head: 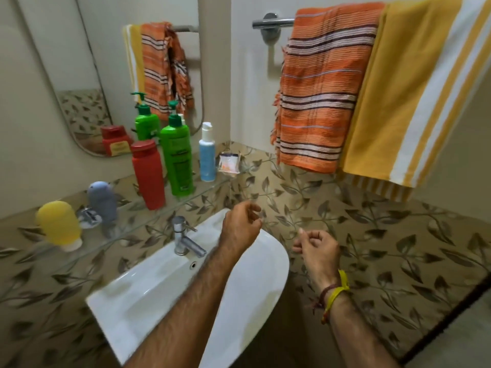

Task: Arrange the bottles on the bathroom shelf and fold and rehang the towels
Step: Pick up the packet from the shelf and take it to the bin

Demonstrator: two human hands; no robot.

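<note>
Towels (372, 88) hang well above both empty, loosely curled hands, left grip (240, 225) and right grip (317, 248).

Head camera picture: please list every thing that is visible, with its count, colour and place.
orange towel: one, orange with dark and white stripes, on the towel bar, left of the yellow one.
yellow towel: one, yellow with white stripes, on the same bar.
towel bar: one, chrome, on the wall.
glass shelf: one, clear, above the sink.
green pump bottle: one, on the shelf.
red bottle: one, left of the green one.
blue bottle: one, white pump, right of the green one.
grey bottle: one, further left.
yellow bottle: one, at the shelf's left end.
sachet: one, white and orange, at the shelf's right end.
mirror: one, behind the shelf.
sink: one, white.
tap: one, chrome.
left hand: empty, loosely curled.
right hand: empty, loosely curled.
</note>
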